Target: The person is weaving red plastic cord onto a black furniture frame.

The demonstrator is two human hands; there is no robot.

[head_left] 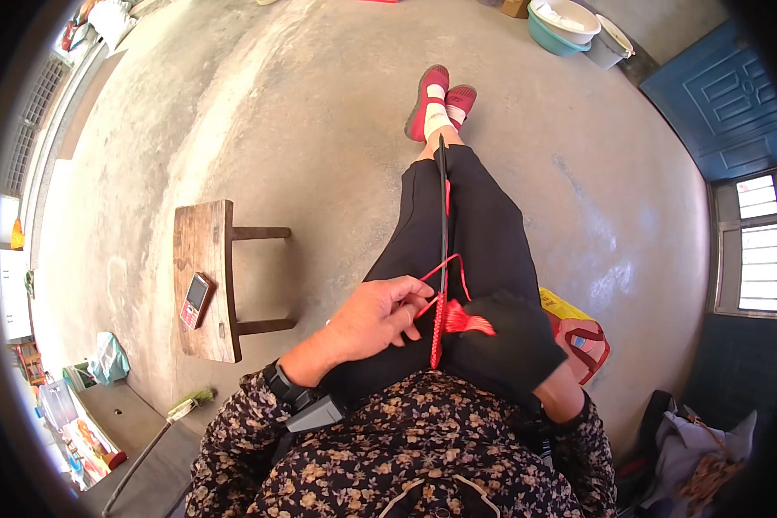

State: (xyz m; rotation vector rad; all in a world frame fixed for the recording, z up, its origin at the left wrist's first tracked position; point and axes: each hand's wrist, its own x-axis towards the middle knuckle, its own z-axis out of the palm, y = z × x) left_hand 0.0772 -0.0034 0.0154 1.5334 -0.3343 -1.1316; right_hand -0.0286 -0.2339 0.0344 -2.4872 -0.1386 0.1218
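A long, narrow black strip (443,216) lies lengthwise over my lap, its pointed far end near my ankles. Braided red cord (437,335) covers its near part. My left hand (375,315) is closed beside the braid, pinching a thin red cord (426,306) between thumb and fingers. A loop of that cord arches over the strip. To the right of the braid sits a bunched hank of red cord (470,321). My right hand (514,345), in what looks like a black glove, is next to the hank; its fingers are smeared by motion and dark against my trousers.
At left stands a wooden stool (207,341) bearing a red mobile phone (196,300). A red and yellow bag (585,345) rests on the floor by my right leg. Basins (561,30) and a blue door (721,95) are far right. A broom (160,432) lies lower left.
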